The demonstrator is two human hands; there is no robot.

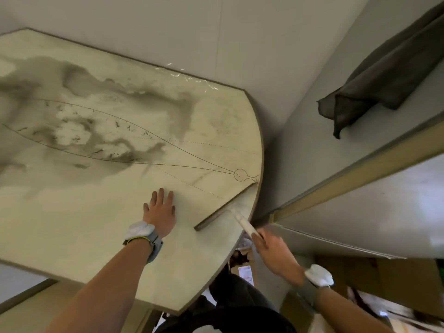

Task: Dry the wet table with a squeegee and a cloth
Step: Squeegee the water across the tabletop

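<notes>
Gripping squeegee point(227, 207), right hand point(271, 253), left hand point(159, 212) flat

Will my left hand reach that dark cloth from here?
Probably not easily: left hand lies flat on the table; the cloth sits off it, beyond the squeegee and right hand.

Plain indoor room, probably a home or back room, bare pale walls point(240, 32) meeting in a corner, cream round-ended counter point(72, 224) set against one wall, dark grey fabric point(384, 75) draped at right, beige frame point(348, 181), cardboard boxes point(348, 272) and papers point(246, 275) on the floor.
</notes>
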